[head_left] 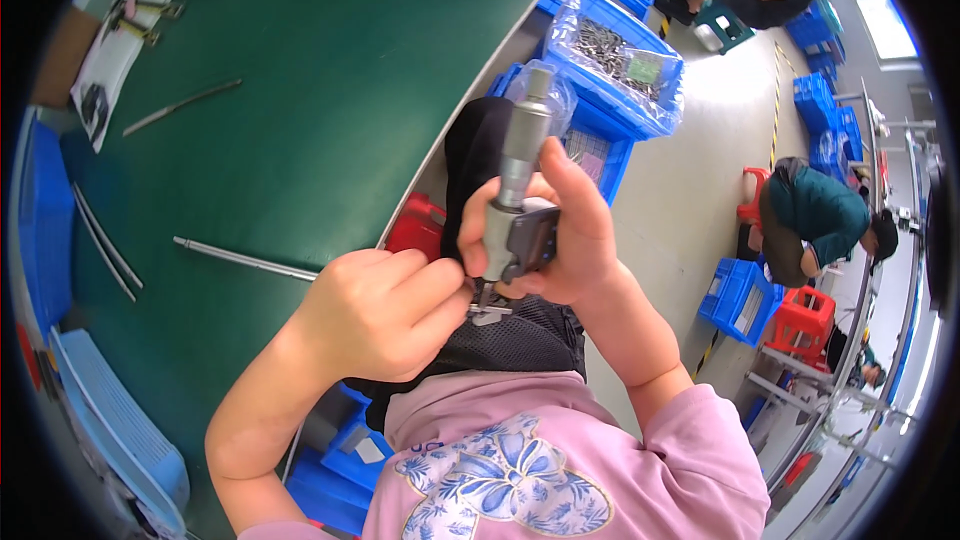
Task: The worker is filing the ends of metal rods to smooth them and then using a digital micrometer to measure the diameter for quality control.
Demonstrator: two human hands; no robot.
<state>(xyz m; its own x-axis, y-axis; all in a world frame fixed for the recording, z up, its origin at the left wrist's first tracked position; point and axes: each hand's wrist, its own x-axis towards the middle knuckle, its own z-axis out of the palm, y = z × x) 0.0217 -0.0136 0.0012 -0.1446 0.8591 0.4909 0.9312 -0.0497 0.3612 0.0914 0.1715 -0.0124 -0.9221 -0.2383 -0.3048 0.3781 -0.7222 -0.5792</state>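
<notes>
In my right hand is a digital micrometer, its thimble pointing up and away and its dark display housing beside my palm. My left hand is closed in a pinch right by the micrometer's lower end. From behind that hand a long, thin metal strip runs out to the left over the green table. Small metal parts show at the measuring end, just past my left fingertips. Fingers cover the contact there, so whether the jaws touch the strip is hidden.
More strips lie on the green table. Beyond its right edge stand blue crates, one with a plastic-lined heap of small metal parts. A light-blue tray sits at left. Several people, red stools and a shelf rack are at right.
</notes>
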